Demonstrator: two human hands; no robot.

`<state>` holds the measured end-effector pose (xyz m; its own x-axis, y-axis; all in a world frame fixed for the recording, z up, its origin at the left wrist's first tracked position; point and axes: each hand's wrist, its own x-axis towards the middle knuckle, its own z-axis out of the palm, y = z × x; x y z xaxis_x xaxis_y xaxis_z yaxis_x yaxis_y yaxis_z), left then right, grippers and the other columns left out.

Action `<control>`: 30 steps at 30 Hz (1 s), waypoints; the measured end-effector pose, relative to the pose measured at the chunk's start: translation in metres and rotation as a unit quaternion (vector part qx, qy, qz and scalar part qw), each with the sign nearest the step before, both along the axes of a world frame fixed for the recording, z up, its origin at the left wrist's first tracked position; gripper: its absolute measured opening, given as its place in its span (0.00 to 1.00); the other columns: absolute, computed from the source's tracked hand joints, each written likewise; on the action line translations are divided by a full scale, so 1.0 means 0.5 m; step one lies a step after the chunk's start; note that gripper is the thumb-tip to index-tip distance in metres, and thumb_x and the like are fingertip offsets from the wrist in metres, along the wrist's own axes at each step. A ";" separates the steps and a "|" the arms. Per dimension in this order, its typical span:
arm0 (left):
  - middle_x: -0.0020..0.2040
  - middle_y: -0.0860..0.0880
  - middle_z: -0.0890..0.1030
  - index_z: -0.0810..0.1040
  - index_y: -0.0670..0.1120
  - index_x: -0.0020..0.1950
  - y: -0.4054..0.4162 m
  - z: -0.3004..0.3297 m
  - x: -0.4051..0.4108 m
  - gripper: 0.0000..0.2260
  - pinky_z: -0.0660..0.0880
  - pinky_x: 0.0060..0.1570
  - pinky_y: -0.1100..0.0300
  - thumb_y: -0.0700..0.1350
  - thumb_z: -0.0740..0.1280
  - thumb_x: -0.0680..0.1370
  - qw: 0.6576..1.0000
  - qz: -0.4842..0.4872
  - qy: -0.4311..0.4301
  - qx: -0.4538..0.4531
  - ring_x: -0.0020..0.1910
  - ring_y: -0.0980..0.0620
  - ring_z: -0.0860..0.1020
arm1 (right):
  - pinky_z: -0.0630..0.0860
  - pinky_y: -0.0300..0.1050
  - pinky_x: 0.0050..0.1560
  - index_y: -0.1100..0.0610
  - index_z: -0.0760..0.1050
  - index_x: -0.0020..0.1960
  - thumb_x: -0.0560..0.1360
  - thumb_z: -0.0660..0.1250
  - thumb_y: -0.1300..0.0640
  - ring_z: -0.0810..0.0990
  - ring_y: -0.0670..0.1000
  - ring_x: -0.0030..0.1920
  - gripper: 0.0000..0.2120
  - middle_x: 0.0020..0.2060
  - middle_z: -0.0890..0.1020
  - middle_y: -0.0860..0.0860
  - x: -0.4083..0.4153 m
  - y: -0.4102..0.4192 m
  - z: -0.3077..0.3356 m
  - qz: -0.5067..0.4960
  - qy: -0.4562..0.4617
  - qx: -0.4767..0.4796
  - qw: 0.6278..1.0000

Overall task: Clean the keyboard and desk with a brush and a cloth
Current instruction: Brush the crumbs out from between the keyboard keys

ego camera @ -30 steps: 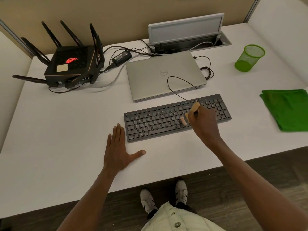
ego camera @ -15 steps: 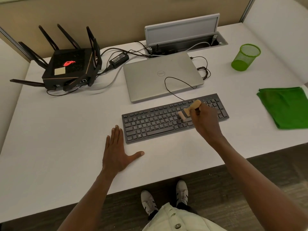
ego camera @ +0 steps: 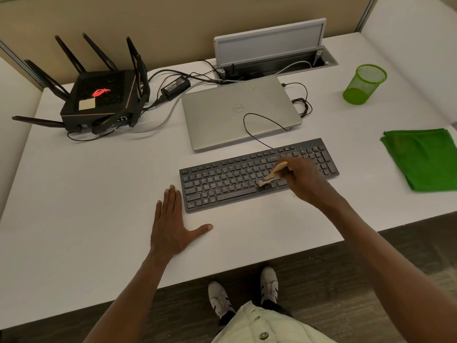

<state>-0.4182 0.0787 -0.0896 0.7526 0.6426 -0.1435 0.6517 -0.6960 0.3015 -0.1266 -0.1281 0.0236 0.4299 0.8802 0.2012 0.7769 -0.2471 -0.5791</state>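
Note:
A black keyboard (ego camera: 222, 184) lies on the white desk (ego camera: 99, 194) in front of a closed silver laptop (ego camera: 237, 112). My right hand (ego camera: 300, 180) grips a small wooden-handled brush (ego camera: 273, 173) over the keyboard's right half, its bristles down on the lower key rows. My left hand (ego camera: 176, 225) rests flat on the desk just left of the keyboard's near corner, fingers straight and thumb spread. A folded green cloth (ego camera: 420, 158) lies at the desk's right edge, untouched.
A black router with antennas (ego camera: 101, 100) stands at the back left with a power brick (ego camera: 175, 85) and cables. A green mesh cup (ego camera: 364, 84) stands at the back right. An open cable hatch (ego camera: 272, 49) sits behind the laptop. A thin black cord loops over the laptop.
My right hand swept the brush up toward the upper key rows, then back down to the lower rows. My left hand stayed flat on the desk.

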 end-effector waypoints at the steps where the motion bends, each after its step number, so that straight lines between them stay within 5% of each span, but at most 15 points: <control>1: 0.83 0.48 0.37 0.41 0.43 0.84 0.000 0.001 0.000 0.63 0.41 0.81 0.50 0.86 0.53 0.65 1.000 0.000 0.000 -0.001 0.82 0.53 0.36 | 0.72 0.32 0.36 0.60 0.79 0.45 0.77 0.65 0.67 0.77 0.40 0.35 0.06 0.37 0.80 0.46 -0.004 0.004 -0.004 0.012 -0.006 -0.010 1.000; 7: 0.83 0.48 0.37 0.41 0.43 0.84 0.000 0.003 0.001 0.63 0.40 0.81 0.50 0.86 0.52 0.65 1.000 0.000 0.000 -0.003 0.82 0.53 0.36 | 0.67 0.26 0.36 0.61 0.78 0.44 0.75 0.67 0.69 0.76 0.44 0.33 0.05 0.36 0.80 0.50 0.037 -0.026 -0.004 -0.010 -0.059 -0.036 0.998; 15: 0.83 0.48 0.36 0.41 0.43 0.84 -0.001 0.004 0.002 0.63 0.40 0.81 0.50 0.86 0.52 0.65 1.000 0.000 -0.001 -0.004 0.82 0.53 0.36 | 0.72 0.35 0.34 0.61 0.77 0.44 0.77 0.65 0.68 0.74 0.41 0.32 0.06 0.34 0.78 0.47 0.025 0.000 -0.006 0.017 -0.042 -0.011 0.999; 19: 0.83 0.48 0.37 0.42 0.43 0.84 -0.001 0.003 0.002 0.63 0.41 0.81 0.50 0.86 0.52 0.65 1.000 -0.001 0.001 0.003 0.82 0.52 0.37 | 0.66 0.26 0.34 0.62 0.77 0.41 0.73 0.66 0.72 0.72 0.35 0.32 0.07 0.33 0.78 0.48 0.052 -0.026 0.001 -0.008 -0.065 -0.032 0.997; 24: 0.83 0.48 0.36 0.41 0.43 0.84 0.000 0.002 0.002 0.63 0.41 0.81 0.50 0.86 0.53 0.65 1.000 0.000 0.003 0.000 0.82 0.53 0.36 | 0.67 0.31 0.33 0.62 0.79 0.44 0.74 0.68 0.70 0.76 0.47 0.33 0.05 0.35 0.83 0.55 0.063 -0.045 0.009 -0.069 -0.108 -0.023 0.991; 27: 0.83 0.49 0.36 0.41 0.43 0.84 -0.001 0.003 0.001 0.63 0.40 0.81 0.50 0.85 0.53 0.65 1.000 -0.001 -0.001 -0.001 0.82 0.53 0.36 | 0.72 0.41 0.29 0.62 0.78 0.41 0.77 0.65 0.67 0.77 0.51 0.29 0.06 0.31 0.81 0.54 0.031 -0.030 0.006 -0.128 -0.082 -0.014 0.988; 30: 0.83 0.48 0.37 0.41 0.43 0.84 -0.001 0.004 0.002 0.63 0.40 0.81 0.50 0.85 0.53 0.65 1.000 0.000 -0.004 -0.004 0.82 0.53 0.36 | 0.66 0.31 0.25 0.63 0.75 0.38 0.79 0.63 0.65 0.71 0.42 0.25 0.11 0.27 0.77 0.51 -0.011 -0.023 -0.005 -0.174 -0.019 -0.002 0.985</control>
<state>-0.4171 0.0780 -0.0875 0.7538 0.6413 -0.1431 0.6492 -0.6935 0.3124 -0.1321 -0.1395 0.0211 0.6973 0.6821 0.2202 0.6662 -0.5035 -0.5502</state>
